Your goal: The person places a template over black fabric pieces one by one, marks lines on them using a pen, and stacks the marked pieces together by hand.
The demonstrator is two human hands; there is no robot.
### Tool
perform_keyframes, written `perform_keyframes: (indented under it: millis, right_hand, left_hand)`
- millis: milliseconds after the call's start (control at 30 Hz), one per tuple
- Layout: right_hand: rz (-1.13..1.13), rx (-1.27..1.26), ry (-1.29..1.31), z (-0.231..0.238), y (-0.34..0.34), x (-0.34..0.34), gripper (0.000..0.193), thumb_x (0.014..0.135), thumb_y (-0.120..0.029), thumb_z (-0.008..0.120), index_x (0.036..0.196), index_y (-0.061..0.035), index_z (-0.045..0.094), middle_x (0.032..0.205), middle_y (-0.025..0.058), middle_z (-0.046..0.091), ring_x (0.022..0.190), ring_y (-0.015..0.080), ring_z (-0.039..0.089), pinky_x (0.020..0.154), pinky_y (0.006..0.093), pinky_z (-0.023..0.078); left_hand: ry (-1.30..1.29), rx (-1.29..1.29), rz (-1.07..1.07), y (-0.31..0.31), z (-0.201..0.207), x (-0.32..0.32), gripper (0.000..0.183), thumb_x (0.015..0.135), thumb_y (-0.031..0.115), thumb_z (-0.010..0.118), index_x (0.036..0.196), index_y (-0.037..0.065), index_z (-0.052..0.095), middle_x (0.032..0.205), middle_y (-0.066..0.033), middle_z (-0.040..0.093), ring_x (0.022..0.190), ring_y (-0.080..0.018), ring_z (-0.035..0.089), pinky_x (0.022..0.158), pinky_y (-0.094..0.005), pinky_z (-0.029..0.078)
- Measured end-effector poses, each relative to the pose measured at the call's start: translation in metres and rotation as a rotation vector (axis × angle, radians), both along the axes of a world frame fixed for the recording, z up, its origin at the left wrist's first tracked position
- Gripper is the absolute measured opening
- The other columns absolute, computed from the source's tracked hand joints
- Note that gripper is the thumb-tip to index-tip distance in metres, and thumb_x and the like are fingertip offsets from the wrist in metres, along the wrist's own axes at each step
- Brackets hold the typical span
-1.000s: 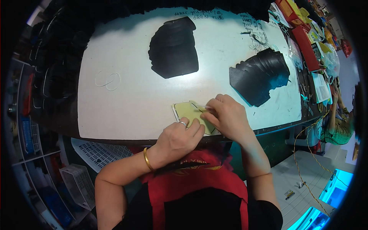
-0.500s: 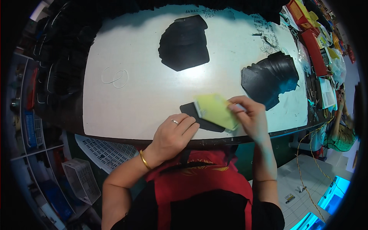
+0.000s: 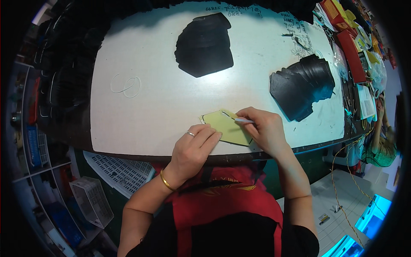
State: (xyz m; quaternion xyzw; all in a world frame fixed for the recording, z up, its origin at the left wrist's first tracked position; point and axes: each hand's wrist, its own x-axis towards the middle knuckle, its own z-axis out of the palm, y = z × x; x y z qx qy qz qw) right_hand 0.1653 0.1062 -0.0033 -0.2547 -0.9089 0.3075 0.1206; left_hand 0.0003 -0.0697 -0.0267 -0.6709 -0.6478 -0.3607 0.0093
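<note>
On the near part of the white tabletop lies a yellow card template [image 3: 229, 126] with slots in it. A dark edge, from the black piece beneath, shows along its lower side. My left hand [image 3: 195, 143], wearing a ring, presses the template's left end with bunched fingertips; its thumb is hidden. In my right hand [image 3: 263, 128] a slim whitish pen [image 3: 245, 120] is pinched, its tip at a slot near the template's upper right edge. A fanned stack of black pieces [image 3: 205, 47] lies farther off, and a second black stack [image 3: 302, 85] sits right of my right hand.
A loop of pale cord [image 3: 128, 87] lies on the left of the tabletop [image 3: 145, 120]. Dark bundles [image 3: 64, 81] crowd the left edge. Along the right edge stand a red box [image 3: 352, 55] and clutter; a person [image 3: 383, 137] is beyond. A white crate [image 3: 92, 201] sits lower left.
The yellow template, held raised in my right hand before, now lies flat over the black piece. My left fingers have come onto it, and the right hand has moved left with the pen onto it.
</note>
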Motion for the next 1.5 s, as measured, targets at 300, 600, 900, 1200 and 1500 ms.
perform_keyframes:
  millis: [300,600,900,1200,1500]
  right_hand:
    - [-0.157,-0.124,0.07,-0.007,0.007,0.02,0.023,0.086,-0.022,0.081,0.101,-0.006,0.073,0.085,0.0124,0.074,0.077,0.0285,0.074,0.068,0.0374,0.056]
    - [0.051,0.062,0.102,0.031,0.008,-0.021,0.023,0.101,-0.025,0.064,0.091,-0.0069,0.072,0.077,0.0114,0.07,0.065,0.0333,0.065,0.067,0.044,0.052]
    - [0.298,0.475,0.268,0.016,0.004,-0.085,0.015,0.095,-0.024,0.072,0.092,-0.0096,0.07,0.076,0.0079,0.069,0.074,0.0291,0.068,0.069,0.0405,0.054]
    - [0.053,0.369,0.181,0.021,0.011,0.014,0.02,0.092,-0.018,0.076,0.08,-0.0081,0.064,0.067,0.0067,0.061,0.066,0.0301,0.062,0.074,0.0407,0.053]
    - [0.132,0.171,0.128,0.027,-0.048,0.042,0.011,0.09,-0.011,0.074,0.086,-0.0062,0.065,0.084,0.0105,0.068,0.08,0.0295,0.069,0.086,0.0413,0.056]
  left_hand:
    - [0.243,-0.318,-0.117,0.009,0.033,0.0,0.041,0.08,0.007,0.063,0.12,0.007,0.07,0.103,-0.0085,0.062,0.089,-0.0267,0.062,0.073,-0.0332,0.057]
    - [0.393,-0.299,-0.162,0.006,0.025,0.024,0.042,0.078,0.007,0.062,0.117,-0.009,0.067,0.109,-0.0206,0.063,0.103,-0.0333,0.065,0.091,-0.0367,0.057]
    - [0.311,-0.222,-0.153,0.005,0.02,0.027,0.035,0.089,0.016,0.059,0.118,-0.001,0.067,0.119,-0.0236,0.065,0.106,-0.0356,0.066,0.097,-0.0367,0.056]
    - [0.357,-0.228,-0.147,0.007,0.026,0.026,0.034,0.089,0.016,0.059,0.119,0.002,0.067,0.121,-0.0182,0.066,0.104,-0.0333,0.067,0.094,-0.0339,0.057]
    - [0.328,-0.203,-0.138,0.013,0.025,0.027,0.036,0.084,0.013,0.063,0.119,0.006,0.071,0.123,-0.0173,0.068,0.1,-0.033,0.069,0.069,-0.0301,0.061]
